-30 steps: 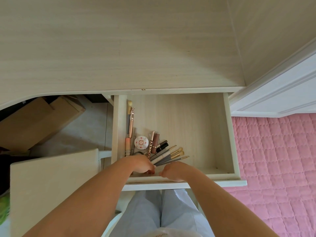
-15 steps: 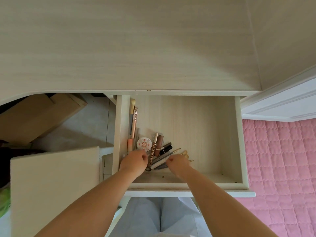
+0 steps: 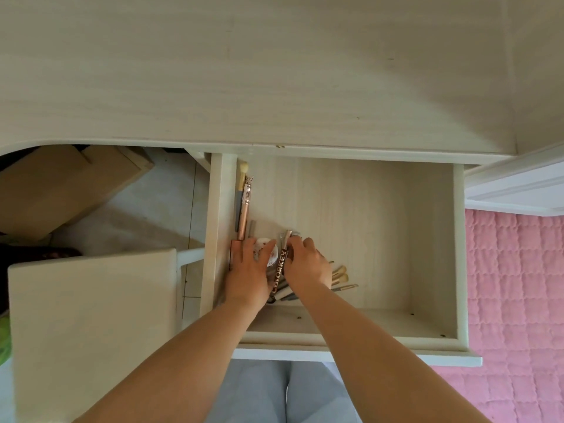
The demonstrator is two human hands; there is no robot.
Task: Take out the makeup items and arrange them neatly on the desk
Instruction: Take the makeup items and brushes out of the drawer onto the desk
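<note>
Both hands reach into the open pale wooden drawer [image 3: 427,239], where the makeup items lie bunched at its left side, below the bare light wood tabletop [image 3: 274,71]. The left hand [image 3: 248,270] lies over the small round white compact [image 3: 263,243], fingers spread across it; whether they grip it I cannot tell. The right hand [image 3: 306,265] curls over the tubes just right of the rose-gold lettered tube [image 3: 280,271], seemingly closing on them. That tube's long axis runs away from the person, between the two hands, touching both. The gold-ferruled brushes [image 3: 340,277] fan out rightward from under the right wrist, so the right hand is nearer them.
</note>
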